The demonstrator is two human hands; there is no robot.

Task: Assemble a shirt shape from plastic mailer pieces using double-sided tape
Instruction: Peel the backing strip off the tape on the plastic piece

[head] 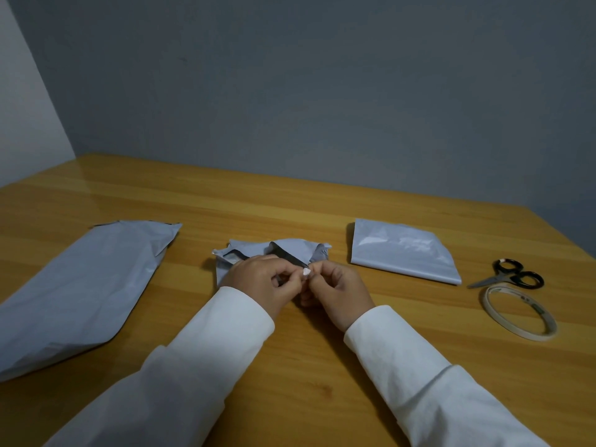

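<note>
A small folded grey mailer piece (292, 246) with a dark inner strip lies at the table's middle, partly hidden behind my hands. My left hand (258, 282) and my right hand (338, 288) meet just in front of it, fingertips pinching a tiny white bit of tape (306, 272) between them. A long grey mailer piece (84, 285) lies flat at the left. Another folded grey mailer piece (403, 253) rests at the right. The roll of double-sided tape (519, 312) lies flat at the far right.
Black-handled scissors (509, 275) lie just behind the tape roll near the right edge of the wooden table (290, 366). A grey wall stands behind the table's far edge.
</note>
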